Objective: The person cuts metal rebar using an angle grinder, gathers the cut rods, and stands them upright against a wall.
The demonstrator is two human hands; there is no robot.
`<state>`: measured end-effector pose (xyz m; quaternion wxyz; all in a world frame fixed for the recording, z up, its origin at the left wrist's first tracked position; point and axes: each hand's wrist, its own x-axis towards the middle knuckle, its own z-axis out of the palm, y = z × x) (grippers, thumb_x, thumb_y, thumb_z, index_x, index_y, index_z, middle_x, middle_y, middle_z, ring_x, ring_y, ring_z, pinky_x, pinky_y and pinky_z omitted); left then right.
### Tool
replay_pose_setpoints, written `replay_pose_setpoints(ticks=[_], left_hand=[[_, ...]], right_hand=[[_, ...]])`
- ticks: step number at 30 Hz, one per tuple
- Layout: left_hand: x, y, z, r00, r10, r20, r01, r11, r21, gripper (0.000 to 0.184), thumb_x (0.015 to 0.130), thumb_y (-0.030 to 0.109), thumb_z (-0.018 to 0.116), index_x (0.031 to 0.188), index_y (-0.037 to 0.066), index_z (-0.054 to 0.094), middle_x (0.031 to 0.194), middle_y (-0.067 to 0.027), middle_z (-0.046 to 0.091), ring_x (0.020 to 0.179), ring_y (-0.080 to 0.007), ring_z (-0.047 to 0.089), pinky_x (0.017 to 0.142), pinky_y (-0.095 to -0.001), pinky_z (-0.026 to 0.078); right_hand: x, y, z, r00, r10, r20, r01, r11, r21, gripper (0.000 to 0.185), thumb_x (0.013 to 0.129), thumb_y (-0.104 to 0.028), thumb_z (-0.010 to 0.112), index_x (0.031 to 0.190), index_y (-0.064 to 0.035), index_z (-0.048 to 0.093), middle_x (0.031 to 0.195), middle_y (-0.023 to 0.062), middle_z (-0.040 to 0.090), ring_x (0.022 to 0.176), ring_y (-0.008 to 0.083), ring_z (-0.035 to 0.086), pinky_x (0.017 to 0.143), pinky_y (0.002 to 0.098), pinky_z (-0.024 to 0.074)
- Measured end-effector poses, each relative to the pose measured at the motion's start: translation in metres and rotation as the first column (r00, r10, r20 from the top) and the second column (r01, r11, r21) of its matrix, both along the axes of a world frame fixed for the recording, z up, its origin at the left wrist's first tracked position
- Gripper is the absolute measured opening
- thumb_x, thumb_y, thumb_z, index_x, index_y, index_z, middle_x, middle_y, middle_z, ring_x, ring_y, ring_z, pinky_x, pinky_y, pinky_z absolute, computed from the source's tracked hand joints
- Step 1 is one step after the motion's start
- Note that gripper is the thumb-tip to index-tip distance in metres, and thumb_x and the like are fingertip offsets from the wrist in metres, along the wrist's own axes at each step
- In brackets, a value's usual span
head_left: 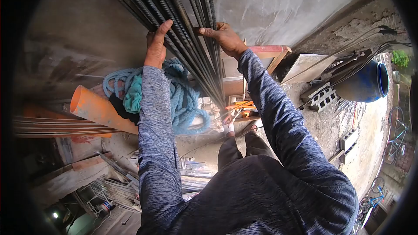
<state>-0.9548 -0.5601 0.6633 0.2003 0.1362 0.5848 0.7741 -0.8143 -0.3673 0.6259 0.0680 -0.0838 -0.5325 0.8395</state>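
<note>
Long ribbed steel rebar rods (177, 35) stand steeply in front of me, fanned into two groups at the top and meeting near the floor by my feet. My left hand (157, 45) holds the larger group from its left side, thumb across the front and fingers hidden behind. Around the smaller group on the right, my right hand (224, 38) is closed, its thumb pointing left over the rods. The upper ends run out of view.
A grey wall (278, 4) rises behind the rods. Blue rope (185, 104), a teal cloth (133, 95) and an orange pipe (98, 106) lie left. Wooden frames (272, 52), concrete blocks (320, 97) and a blue barrel (361, 82) are right. Orange tools (244, 106) sit near my feet.
</note>
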Motion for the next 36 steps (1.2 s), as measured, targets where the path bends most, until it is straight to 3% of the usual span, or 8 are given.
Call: replay_pose_setpoints(ticks=[12,18,24,28,32,36], left_hand=[[0.003,0.001,0.003,1.0,0.005,-0.003,-0.005,1.0,0.004,0.061,0.073,0.031,0.09,0.12,0.002,0.066,0.116,-0.005,0.065,0.11,-0.0182,0.059,0.099,-0.0342,0.046],[0.0,0.001,0.0,1.0,0.004,0.003,-0.004,1.0,0.012,0.061,0.074,0.031,0.09,0.121,0.001,0.065,0.117,-0.0059,0.065,0.11,-0.0186,0.059,0.1,-0.0345,0.046],[0.003,0.0,0.002,1.0,0.013,0.026,-0.013,1.0,0.0,0.06,0.074,0.029,0.09,0.12,-0.001,0.066,0.117,-0.0075,0.065,0.108,-0.019,0.06,0.098,-0.0347,0.047],[-0.001,-0.001,-0.001,1.0,0.015,0.002,-0.015,1.0,0.01,0.06,0.074,0.028,0.089,0.121,-0.002,0.066,0.118,-0.0082,0.066,0.109,-0.0192,0.06,0.098,-0.0348,0.048],[0.002,0.001,0.002,1.0,0.012,-0.012,-0.012,0.999,0.036,0.06,0.075,0.028,0.089,0.121,-0.002,0.066,0.119,-0.0086,0.066,0.109,-0.0195,0.06,0.099,-0.0352,0.048],[0.005,0.0,0.002,1.0,-0.003,0.006,0.003,0.999,0.039,0.061,0.075,0.028,0.088,0.122,-0.002,0.065,0.121,-0.0092,0.065,0.11,-0.0202,0.06,0.099,-0.0361,0.048]], right_hand=[[0.0,0.001,-0.001,0.999,-0.009,0.03,0.008,0.999,0.046,0.034,0.089,-0.025,0.08,0.108,0.0028,0.072,0.095,0.0071,0.074,0.082,0.0124,0.068,0.077,0.0275,0.0545],[-0.001,0.001,-0.004,1.0,0.002,0.02,-0.003,0.999,0.046,0.03,0.093,-0.025,0.076,0.109,-0.0003,0.073,0.096,0.0022,0.073,0.081,0.0086,0.065,0.073,0.0247,0.0513],[0.007,0.0,0.013,0.999,-0.016,0.031,0.015,0.999,0.041,0.038,0.085,-0.027,0.083,0.105,0.0026,0.073,0.093,0.0071,0.074,0.079,0.0117,0.066,0.074,0.0264,0.0525],[0.006,0.008,0.031,0.989,-0.122,0.081,0.079,0.91,0.407,0.044,0.074,-0.032,0.09,0.099,0.0018,0.075,0.086,0.0069,0.073,0.077,0.0139,0.066,0.074,0.0289,0.0531],[0.001,0.022,0.019,0.999,-0.033,-0.018,0.037,0.958,0.284,0.047,0.072,-0.034,0.091,0.1,0.0013,0.075,0.087,0.0074,0.074,0.076,0.0141,0.067,0.072,0.0279,0.0531],[-0.003,0.018,0.036,0.995,-0.066,-0.076,0.089,0.93,0.357,0.05,0.071,-0.032,0.092,0.104,0.002,0.075,0.095,0.0097,0.075,0.082,0.0171,0.069,0.079,0.0293,0.054]])
